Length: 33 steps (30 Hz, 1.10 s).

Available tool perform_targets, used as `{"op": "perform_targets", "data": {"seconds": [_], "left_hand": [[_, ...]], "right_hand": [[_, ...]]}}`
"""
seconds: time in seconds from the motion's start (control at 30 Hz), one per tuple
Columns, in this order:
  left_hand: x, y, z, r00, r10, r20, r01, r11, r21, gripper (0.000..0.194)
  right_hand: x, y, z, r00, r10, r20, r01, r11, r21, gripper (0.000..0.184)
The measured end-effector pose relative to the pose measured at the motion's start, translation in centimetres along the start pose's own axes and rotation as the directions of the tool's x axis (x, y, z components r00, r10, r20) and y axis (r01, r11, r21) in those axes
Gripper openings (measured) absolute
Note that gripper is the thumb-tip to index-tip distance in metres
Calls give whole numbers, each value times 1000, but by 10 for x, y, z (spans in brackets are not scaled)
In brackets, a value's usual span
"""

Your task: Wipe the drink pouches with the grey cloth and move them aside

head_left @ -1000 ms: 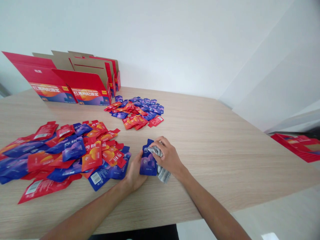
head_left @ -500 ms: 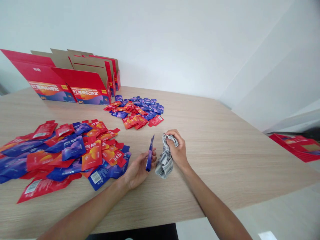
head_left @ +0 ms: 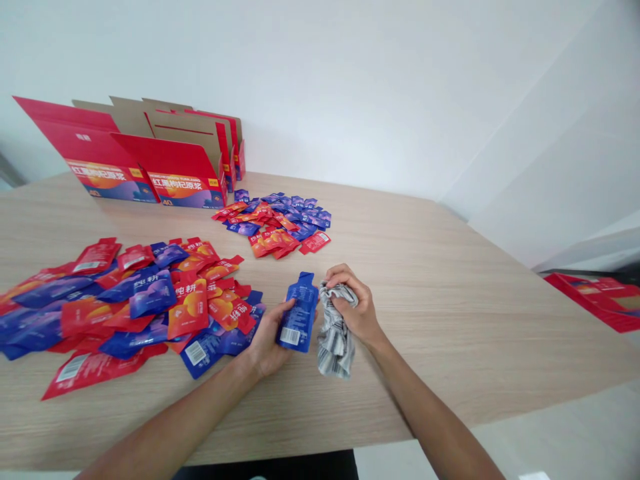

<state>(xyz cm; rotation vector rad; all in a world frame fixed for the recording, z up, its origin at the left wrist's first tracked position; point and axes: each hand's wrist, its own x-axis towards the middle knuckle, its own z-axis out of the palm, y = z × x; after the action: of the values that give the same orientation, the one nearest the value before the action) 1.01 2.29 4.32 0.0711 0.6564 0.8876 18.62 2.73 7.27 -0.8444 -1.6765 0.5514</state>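
Observation:
My left hand (head_left: 270, 340) is closed on a blue pouch (head_left: 299, 313), with the thumb on its face and the fingers behind it. The pouch stands upright, its barcode and printed text facing me. Beside it, my right hand (head_left: 357, 307) grips a bunched grey-and-white striped cloth (head_left: 336, 340), which hangs down below the fingers. The cloth is close to the pouch's right edge. Left of my left hand spreads a large pile of red and blue pouches (head_left: 187, 300). Farther back lies a smaller pile of similar pouches (head_left: 273, 241).
Open red cardboard boxes (head_left: 187, 190) stand at the back left of the wooden table (head_left: 450, 300), flaps raised. A white wall (head_left: 400, 100) rises behind the table. Off the right edge is another red box (head_left: 595, 300).
My left hand has turned the blue pouch from edge-on to its printed back facing me. The cloth in my right hand now hangs slightly lower. The view has shifted slightly.

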Motion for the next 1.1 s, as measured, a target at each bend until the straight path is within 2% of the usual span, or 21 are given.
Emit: {"op": "perform_targets", "data": {"seconds": [0.1, 0.27, 0.33, 0.43, 0.53, 0.63, 0.67, 0.73, 0.83, 0.93, 1.03, 1.1], "left_hand": [[4, -5, -2, 1000, -19, -4, 19, 1000, 3, 21], [6, -18, -6, 990, 110, 92, -114, 993, 43, 21], [5, -19, -8, 989, 134, 68, -137, 989, 49, 21], [6, -16, -9, 992, 126, 25, -126, 992, 30, 24], [6, -10, -7, 994, 109, 1, -109, 994, 32, 34], [7, -6, -5, 989, 144, 25, -144, 989, 26, 36], [7, -6, -4, 989, 142, 30, -142, 989, 29, 35], [7, -7, -5, 993, 113, 18, -113, 992, 48, 33], [6, -13, -5, 995, 96, 29, -98, 991, 86, 27], [4, -18, -4, 990, 113, 80, -123, 985, 124, 25], [3, -19, -3, 989, 123, 77, -131, 985, 108, 25], [3, -18, -3, 991, 122, 45, -126, 989, 80, 24]], "right_hand": [[-3, -2, 7, 995, -64, 71, 76, 979, -187, 12], [-9, 10, 18, 985, -25, 172, 96, 901, -422, 25], [-10, 13, 20, 971, 5, 239, 104, 893, -438, 28], [-11, 12, 20, 923, 16, 384, 155, 899, -410, 30], [-12, 9, 21, 869, -11, 495, 223, 902, -370, 30], [-13, 7, 24, 821, -56, 569, 286, 902, -324, 27], [-14, 7, 25, 822, -58, 566, 287, 901, -324, 27], [-13, 8, 24, 873, -29, 486, 233, 901, -366, 27], [-9, 14, 18, 970, 51, 238, 62, 894, -444, 27], [-5, 19, 10, 993, 99, 72, -55, 885, -463, 25], [-5, 20, 8, 994, 86, 75, -41, 883, -467, 26], [-6, 19, 10, 986, 50, 159, 28, 890, -456, 27]]}}
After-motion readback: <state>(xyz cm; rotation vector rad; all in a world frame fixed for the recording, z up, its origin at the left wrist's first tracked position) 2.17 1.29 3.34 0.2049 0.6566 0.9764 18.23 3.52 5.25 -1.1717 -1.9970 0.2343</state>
